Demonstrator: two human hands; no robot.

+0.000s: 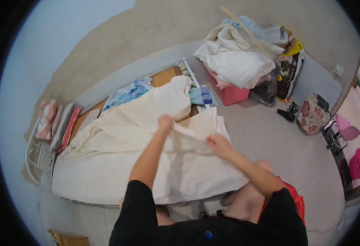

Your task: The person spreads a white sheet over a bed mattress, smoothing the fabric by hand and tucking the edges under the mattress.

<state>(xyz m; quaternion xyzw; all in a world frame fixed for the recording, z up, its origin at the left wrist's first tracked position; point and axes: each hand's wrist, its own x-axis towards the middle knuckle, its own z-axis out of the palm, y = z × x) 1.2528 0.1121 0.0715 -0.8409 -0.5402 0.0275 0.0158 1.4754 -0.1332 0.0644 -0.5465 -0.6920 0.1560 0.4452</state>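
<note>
A large cream cloth point(121, 123), which looks like a sheet or quilt cover, lies over a bed. My left hand point(166, 123) is closed on a strip of its edge near the middle of the bed. Lower and to the right, my right hand point(220, 146) pinches the same strip, which runs taut and slightly blurred between both hands. Beneath and towards me the pale cloth spreads flat to the bed's near side, with soft wrinkles. Whether it is one layer or two pieces, I cannot tell.
On the bed lie a blue patterned cloth point(129, 92), folded cushions point(63, 129) and a pink plush toy point(46, 121) by the white metal bed frame point(29, 166). A white quilt point(235, 58) tops a pink box point(233, 96). A hair dryer point(286, 115) and floral bag point(312, 113) rest on the tiles.
</note>
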